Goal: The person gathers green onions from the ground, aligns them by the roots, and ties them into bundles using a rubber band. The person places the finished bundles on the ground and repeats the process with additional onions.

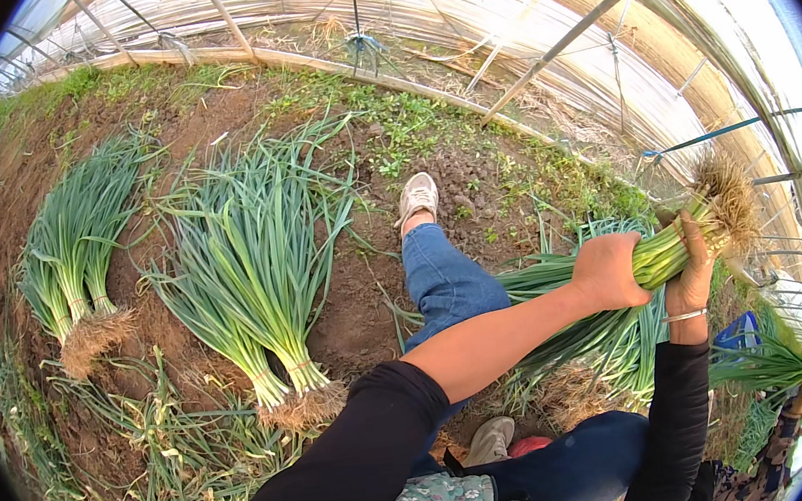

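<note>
Both my hands are on one thick bunch of long green onions (654, 259), raised at my right. Its shaggy brown roots (729, 202) point to the upper right, and the leaves trail back to the left past my knee. My left hand (605, 270) clasps the pale green stems from above, on the leaf side. Nearer the roots, my right hand (691, 273), with a bangle at the wrist, wraps around the stems. Whether a band circles this bunch is hidden by my fingers. More green onions (629, 365) lie beneath it on the ground.
Tied bunches of green onions (254, 267) lie left of my leg, others (79, 257) farther left. Discarded leaves (179, 454) litter the lower left soil. Slanting poles (598, 24) and plastic sheeting stand ahead. At far right, another person's hand (800, 402) holds green onions.
</note>
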`<state>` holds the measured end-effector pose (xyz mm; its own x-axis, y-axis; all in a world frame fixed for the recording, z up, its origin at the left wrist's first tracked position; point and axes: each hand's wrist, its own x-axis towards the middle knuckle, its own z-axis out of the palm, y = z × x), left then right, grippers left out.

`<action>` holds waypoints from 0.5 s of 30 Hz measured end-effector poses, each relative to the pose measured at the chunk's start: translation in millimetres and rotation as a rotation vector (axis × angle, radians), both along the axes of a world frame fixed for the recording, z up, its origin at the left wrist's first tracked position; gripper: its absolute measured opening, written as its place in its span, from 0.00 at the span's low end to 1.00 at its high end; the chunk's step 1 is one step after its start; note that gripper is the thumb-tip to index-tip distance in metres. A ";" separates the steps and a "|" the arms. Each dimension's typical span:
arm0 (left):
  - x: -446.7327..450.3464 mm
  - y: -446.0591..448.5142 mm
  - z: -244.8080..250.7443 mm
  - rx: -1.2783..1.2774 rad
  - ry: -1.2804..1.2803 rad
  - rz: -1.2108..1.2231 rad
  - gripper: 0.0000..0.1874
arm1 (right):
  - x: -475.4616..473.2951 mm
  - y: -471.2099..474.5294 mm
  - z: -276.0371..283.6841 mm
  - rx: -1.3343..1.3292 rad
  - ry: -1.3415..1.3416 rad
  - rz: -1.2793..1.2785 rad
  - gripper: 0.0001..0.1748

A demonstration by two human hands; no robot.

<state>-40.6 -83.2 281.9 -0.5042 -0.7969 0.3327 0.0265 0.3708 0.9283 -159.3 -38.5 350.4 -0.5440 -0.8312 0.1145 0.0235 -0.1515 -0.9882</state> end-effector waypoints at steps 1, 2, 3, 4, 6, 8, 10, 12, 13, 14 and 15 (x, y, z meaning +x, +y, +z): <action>2.7 -1.1 -1.6 -0.003 0.027 0.047 0.25 | 5.7 -2.4 -2.1 0.029 0.104 0.050 0.16; 5.2 -3.2 -1.8 -0.003 0.046 0.082 0.25 | 14.2 -5.2 -9.0 0.023 0.100 0.082 0.21; 8.5 -5.1 -1.1 0.002 0.067 0.130 0.24 | 19.3 -7.4 -9.9 0.099 0.226 0.066 0.26; 13.0 -6.6 0.8 0.006 0.165 0.160 0.23 | 26.9 -7.6 -14.7 0.082 0.294 0.128 0.29; 28.6 -16.0 6.9 -0.133 0.222 0.247 0.24 | 37.9 -1.4 -17.6 0.073 0.417 0.167 0.31; 51.0 -35.9 21.5 -0.285 0.258 0.300 0.25 | 39.8 10.7 -13.8 0.008 0.765 0.121 0.31; 91.7 -61.4 34.2 -0.459 0.218 0.385 0.27 | 29.4 24.3 -6.1 -0.002 1.214 0.006 0.27; 139.9 -88.9 52.0 -0.690 0.131 0.548 0.28 | 8.9 34.5 -1.4 0.036 1.411 -0.042 0.18; 170.4 -105.9 62.2 -0.862 0.050 0.627 0.28 | -2.4 38.9 -4.5 0.104 1.360 -0.041 0.16; 197.9 -119.9 74.1 -0.994 0.047 0.677 0.29 | -16.1 47.2 -7.8 0.203 1.232 -0.004 0.15; 229.1 -130.7 84.4 -1.122 -0.020 0.655 0.29 | -30.9 55.1 -12.3 0.262 1.120 0.055 0.15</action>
<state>188.5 -213.9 366.4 -0.1419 -0.1886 0.9717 -0.4642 0.8797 0.1029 -190.2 16.6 338.0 -0.2084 -0.9203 0.3311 -0.8874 0.0356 -0.4596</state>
